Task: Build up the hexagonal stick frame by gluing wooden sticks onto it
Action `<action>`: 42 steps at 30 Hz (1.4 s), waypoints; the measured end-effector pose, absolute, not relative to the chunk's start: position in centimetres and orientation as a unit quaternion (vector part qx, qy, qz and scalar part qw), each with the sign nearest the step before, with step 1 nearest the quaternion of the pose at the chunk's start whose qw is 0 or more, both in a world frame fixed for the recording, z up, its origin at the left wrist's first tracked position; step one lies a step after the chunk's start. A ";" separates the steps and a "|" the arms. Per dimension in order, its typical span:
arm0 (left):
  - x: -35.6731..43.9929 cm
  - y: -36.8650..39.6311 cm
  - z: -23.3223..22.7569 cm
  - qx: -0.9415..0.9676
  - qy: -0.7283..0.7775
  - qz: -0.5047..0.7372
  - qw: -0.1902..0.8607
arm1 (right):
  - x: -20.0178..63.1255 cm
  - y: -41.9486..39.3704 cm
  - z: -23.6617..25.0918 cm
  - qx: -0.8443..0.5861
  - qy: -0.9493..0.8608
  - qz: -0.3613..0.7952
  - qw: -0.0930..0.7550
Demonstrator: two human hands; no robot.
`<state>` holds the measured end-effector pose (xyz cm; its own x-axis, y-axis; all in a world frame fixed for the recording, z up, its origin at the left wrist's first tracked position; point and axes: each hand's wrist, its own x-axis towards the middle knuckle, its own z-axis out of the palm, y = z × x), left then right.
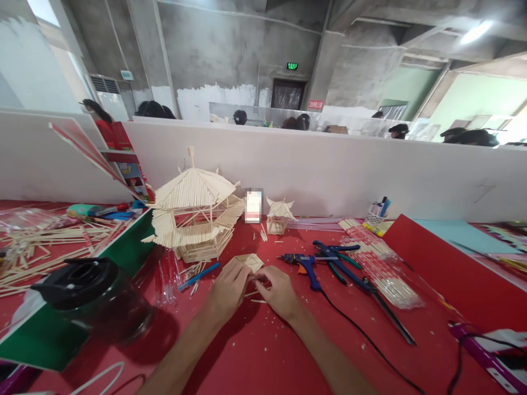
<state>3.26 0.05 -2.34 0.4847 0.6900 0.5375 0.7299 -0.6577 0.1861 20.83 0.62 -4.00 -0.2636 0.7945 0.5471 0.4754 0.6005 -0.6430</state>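
Note:
My left hand (227, 288) and my right hand (279, 291) meet over the red table (263, 351), fingertips pinched together on a small flat panel of glued wooden sticks (250, 261). A few loose sticks lie under my fingers. Just behind stands a large pavilion model made of sticks (196, 215), and a small stick pavilion (279, 215) is further back. A blue glue gun (305, 264) lies right of my right hand, its black cord trailing toward me.
Blue-handled pliers (335, 257) and a bag of sticks (376, 266) lie to the right. A black-lidded jar (96, 296) stands at left on a green board, with scattered sticks (45, 244) beyond. A white partition (329, 170) closes the back; other people's heads show behind it.

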 end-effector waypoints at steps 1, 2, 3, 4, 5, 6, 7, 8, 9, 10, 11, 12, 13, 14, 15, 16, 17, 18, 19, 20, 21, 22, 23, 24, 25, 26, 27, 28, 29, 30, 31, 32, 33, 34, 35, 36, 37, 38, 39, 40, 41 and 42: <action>3.2 0.1 -2.4 -0.863 -0.401 -0.304 0.034 | 20.8 0.6 -4.0 -0.413 -0.772 0.182 0.447; 3.2 0.1 -2.4 -0.865 -0.392 -0.309 0.040 | 20.8 0.6 -4.1 -0.418 -0.768 0.187 0.447; 3.2 0.2 -2.4 -0.867 -0.385 -0.313 0.052 | 20.8 0.6 -4.1 -0.423 -0.765 0.192 0.447; 3.2 0.2 -2.4 -0.868 -0.380 -0.313 0.067 | 20.8 0.6 -4.1 -0.427 -0.762 0.198 0.445; 3.1 0.2 -2.5 -0.869 -0.377 -0.310 0.084 | 20.8 0.6 -4.2 -0.430 -0.760 0.203 0.443; 3.1 0.2 -2.5 -0.870 -0.375 -0.305 0.100 | 20.8 0.6 -4.2 -0.432 -0.759 0.208 0.441; 3.1 0.3 -2.5 -0.871 -0.373 -0.300 0.113 | 20.8 0.6 -4.3 -0.432 -0.758 0.212 0.439; 3.1 0.3 -2.5 -0.872 -0.371 -0.294 0.125 | 20.8 0.6 -4.3 -0.432 -0.758 0.216 0.439; 3.1 0.3 -2.5 -0.873 -0.370 -0.287 0.136 | 20.8 0.6 -4.3 -0.431 -0.757 0.219 0.439; 3.2 0.3 -2.5 -0.873 -0.371 -0.277 0.149 | 20.8 0.7 -4.4 -0.430 -0.756 0.222 0.441; 3.2 0.2 -2.5 -0.873 -0.374 -0.266 0.163 | 20.8 0.7 -4.4 -0.428 -0.754 0.226 0.444; 3.3 0.2 -2.5 -0.873 -0.379 -0.251 0.178 | 20.8 0.7 -4.4 -0.427 -0.752 0.230 0.447; 3.4 0.2 -2.5 -0.872 -0.385 -0.234 0.191 | 20.8 0.7 -4.4 -0.426 -0.749 0.234 0.450; 3.5 0.1 -2.5 -0.871 -0.392 -0.217 0.201 | 20.8 0.7 -4.5 -0.425 -0.747 0.237 0.453; 3.6 0.1 -2.5 -0.871 -0.399 -0.200 0.207 | 20.7 0.7 -4.5 -0.425 -0.744 0.239 0.456; 3.6 0.0 -2.5 -0.871 -0.404 -0.187 0.209 | 20.7 0.7 -4.5 -0.426 -0.742 0.241 0.458; 3.7 -0.1 -2.4 -0.871 -0.408 -0.177 0.208 | 20.7 0.7 -4.6 -0.426 -0.741 0.243 0.460; 3.8 -0.2 -2.4 -0.872 -0.409 -0.172 0.207 | 20.7 0.7 -4.6 -0.426 -0.740 0.243 0.461; 3.9 -0.3 -2.3 -0.873 -0.408 -0.170 0.205 | 20.7 0.6 -4.6 -0.426 -0.739 0.243 0.462; 4.0 -0.4 -2.3 -0.874 -0.407 -0.172 0.203 | 20.7 0.6 -4.6 -0.426 -0.738 0.243 0.463; 4.1 -0.4 -2.2 -0.874 -0.405 -0.175 0.200 | 20.6 0.6 -4.6 -0.427 -0.738 0.242 0.464; 4.1 -0.5 -2.2 -0.875 -0.404 -0.180 0.197 | 20.6 0.5 -4.7 -0.427 -0.737 0.241 0.465; 4.2 -0.5 -2.2 -0.876 -0.403 -0.185 0.190 | 20.6 0.5 -4.7 -0.427 -0.737 0.240 0.466; 4.2 -0.5 -2.2 -0.877 -0.401 -0.194 0.182 | 20.5 0.5 -4.7 -0.427 -0.736 0.239 0.467; 4.2 -0.6 -2.1 -0.878 -0.399 -0.205 0.170 | 20.5 0.4 -4.7 -0.427 -0.736 0.238 0.468; 4.3 -0.6 -2.1 -0.878 -0.395 -0.220 0.155 | 20.5 0.4 -4.7 -0.426 -0.737 0.236 0.469; 4.3 -0.6 -2.1 -0.877 -0.392 -0.242 0.137 | 20.4 0.4 -4.7 -0.425 -0.738 0.234 0.469; 4.3 -0.7 -2.0 -0.873 -0.389 -0.270 0.119 | 20.4 0.4 -4.7 -0.425 -0.739 0.231 0.468; 4.3 -0.8 -1.9 -0.865 -0.389 -0.302 0.100 | 20.4 0.4 -4.7 -0.424 -0.741 0.229 0.467; 4.1 -0.8 -1.8 -0.854 -0.393 -0.332 0.082 | 20.5 0.5 -4.7 -0.424 -0.743 0.226 0.466; 3.9 -0.8 -1.6 -0.840 -0.401 -0.359 0.068 | 20.5 0.5 -4.7 -0.424 -0.745 0.223 0.464; 3.6 -0.8 -1.4 -0.826 -0.415 -0.377 0.058 | 20.6 0.6 -4.7 -0.425 -0.746 0.220 0.463; 3.1 -0.8 -1.1 -0.816 -0.432 -0.380 0.051 | 20.7 0.7 -4.7 -0.427 -0.746 0.217 0.463; 2.5 -0.6 -0.8 -0.807 -0.454 -0.375 0.054 | 20.8 0.7 -4.7 -0.430 -0.745 0.213 0.464; 1.7 -0.4 -0.5 -0.800 -0.478 -0.357 0.057 | 21.0 0.9 -4.8 -0.433 -0.744 0.208 0.465; 0.9 -0.2 -0.2 -0.796 -0.505 -0.327 0.062 | 21.2 1.0 -4.8 -0.436 -0.743 0.202 0.465; 0.1 0.0 0.0 -0.790 -0.540 -0.282 0.066 | 21.4 1.2 -4.9 -0.439 -0.743 0.197 0.466; -0.7 0.3 0.3 -0.780 -0.583 -0.217 0.068 | 21.7 1.4 -5.0 -0.441 -0.743 0.191 0.466; -1.4 0.5 0.5 -0.763 -0.626 -0.147 0.068 | 21.9 1.6 -5.1 -0.443 -0.743 0.185 0.466; -2.0 0.7 0.6 -0.752 -0.644 -0.124 0.066 | 22.2 1.8 -5.2 -0.444 -0.744 0.180 0.466; -2.5 0.8 0.7 -0.744 -0.655 -0.111 0.064 | 22.5 2.0 -5.2 -0.444 -0.745 0.176 0.466; -2.8 0.9 0.8 -0.738 -0.665 -0.097 0.061 | 22.8 2.2 -5.3 -0.444 -0.745 0.172 0.466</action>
